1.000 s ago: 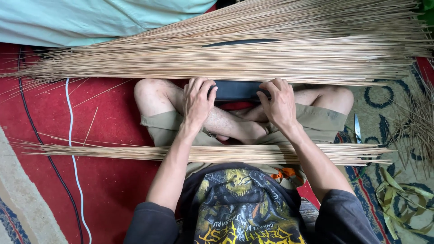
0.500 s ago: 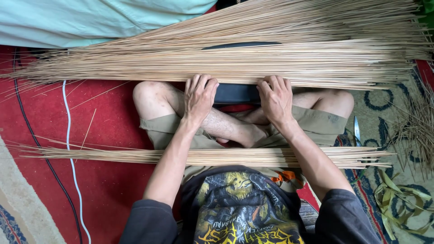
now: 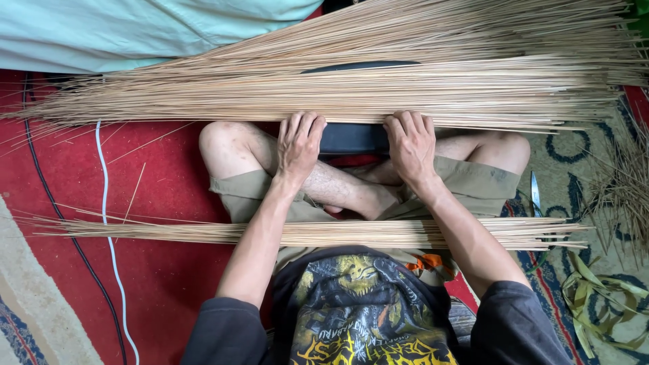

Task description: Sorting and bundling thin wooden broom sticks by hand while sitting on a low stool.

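The left hand [image 3: 299, 143] lay palm-down, fingers spread and loose, gripping nothing, its fingertips touching the near edge of the large heap of thin palm-leaf sticks [image 3: 378, 84]. The right hand [image 3: 410, 145] rested the same way, flat and unclenched, fingertips at that same edge. Between the two hands a dark block [image 3: 353, 138] showed just under the heap's lower margin. The heap ran well past both hands to either side, its tips fanning out over the red carpet [image 3: 155, 176] beyond the left hand and almost to the picture's edge beyond the right.

Behind the wrists, across the person's lap, lay a smaller bundle of sticks [image 3: 324, 233], passing under both forearms and apart from the heap. Bare carpet lay outward of the left hand, crossed farther out by a white cable [image 3: 103, 203] and a black cable [image 3: 51, 203]. Outward of the right hand, a knife [image 3: 535, 192] lay on the patterned rug, near the bundle's tips.
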